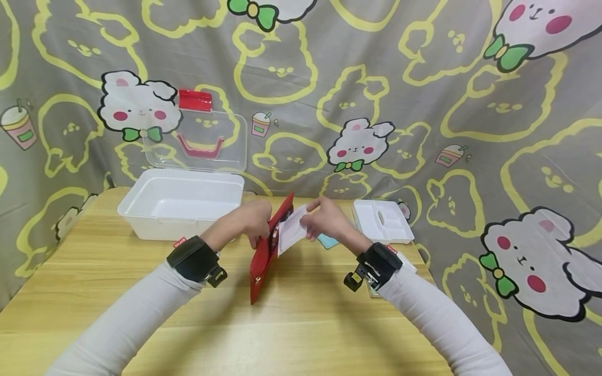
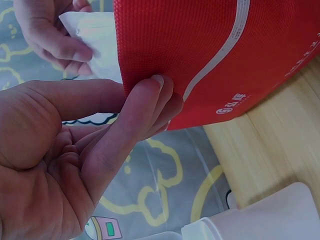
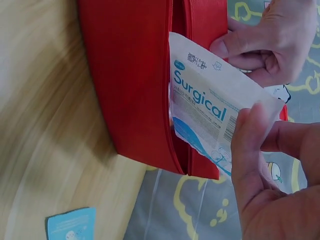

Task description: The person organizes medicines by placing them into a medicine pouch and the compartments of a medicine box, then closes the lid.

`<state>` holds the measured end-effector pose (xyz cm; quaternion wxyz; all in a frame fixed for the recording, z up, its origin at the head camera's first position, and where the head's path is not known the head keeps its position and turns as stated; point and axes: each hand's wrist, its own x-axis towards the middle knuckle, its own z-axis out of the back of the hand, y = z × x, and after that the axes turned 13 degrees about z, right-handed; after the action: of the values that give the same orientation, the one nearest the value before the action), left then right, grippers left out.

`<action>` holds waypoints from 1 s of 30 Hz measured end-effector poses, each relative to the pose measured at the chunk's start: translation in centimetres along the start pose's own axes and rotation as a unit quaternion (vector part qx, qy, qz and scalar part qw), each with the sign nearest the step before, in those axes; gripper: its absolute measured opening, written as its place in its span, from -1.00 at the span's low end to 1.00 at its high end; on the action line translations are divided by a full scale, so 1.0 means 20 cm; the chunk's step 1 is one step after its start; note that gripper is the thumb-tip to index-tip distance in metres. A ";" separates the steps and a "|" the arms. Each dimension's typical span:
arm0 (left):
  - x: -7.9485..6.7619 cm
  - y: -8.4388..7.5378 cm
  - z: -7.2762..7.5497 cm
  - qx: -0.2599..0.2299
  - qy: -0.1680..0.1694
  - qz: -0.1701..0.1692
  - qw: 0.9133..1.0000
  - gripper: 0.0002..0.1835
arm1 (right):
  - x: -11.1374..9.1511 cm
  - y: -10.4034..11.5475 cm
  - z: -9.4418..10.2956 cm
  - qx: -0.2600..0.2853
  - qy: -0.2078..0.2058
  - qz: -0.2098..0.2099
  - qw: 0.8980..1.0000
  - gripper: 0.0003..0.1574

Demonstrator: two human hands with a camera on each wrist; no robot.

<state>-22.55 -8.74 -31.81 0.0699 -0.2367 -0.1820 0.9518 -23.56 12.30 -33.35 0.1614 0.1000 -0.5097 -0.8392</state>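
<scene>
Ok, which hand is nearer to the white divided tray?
Right. The right hand, pinching the white packet, is to the left of the tray; the left hand is farther left, gripping the red pouch.

The left arm is covered by a plain white sleeve, the left sleeve (image 1: 131, 313); the right is covered by a matching right sleeve (image 1: 442, 318). Creases are noted near both wrists. A broad black left band (image 1: 190, 259) and a similar right band (image 1: 383, 263) are worn there. At the edge of each, a small red tag is attached: left tag (image 1: 180, 242), right tag (image 1: 392, 249); their pale marks cannot be read. A compact black left camera (image 1: 217, 277) and right camera (image 1: 354, 281) are mounted inward, each marked with yellow. Silvery fittings (image 1: 373, 281) are seen beside the right camera. The left hand (image 1: 256, 219) and right hand (image 1: 326, 219) are bare.
</scene>
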 end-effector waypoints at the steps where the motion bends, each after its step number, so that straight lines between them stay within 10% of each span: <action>1: 0.00 0.00 0.00 -0.001 0.000 0.000 1.000 -0.83 | 0.00 0.00 0.00 0.002 0.000 0.001 1.000 -0.48; 16: 0.01 0.01 0.00 -0.002 0.000 0.000 1.000 -0.82 | -0.05 0.03 -0.03 -0.070 0.024 0.077 0.994 -0.92; 30: 0.00 0.00 0.00 -0.005 0.002 -0.005 1.000 -0.81 | -0.04 0.06 -0.11 -0.027 0.041 0.086 0.995 -0.87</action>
<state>-22.61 -8.84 -31.77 0.0740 -0.2383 -0.1877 0.9500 -21.95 10.30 -33.24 0.2561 0.0858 -0.4863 -0.8310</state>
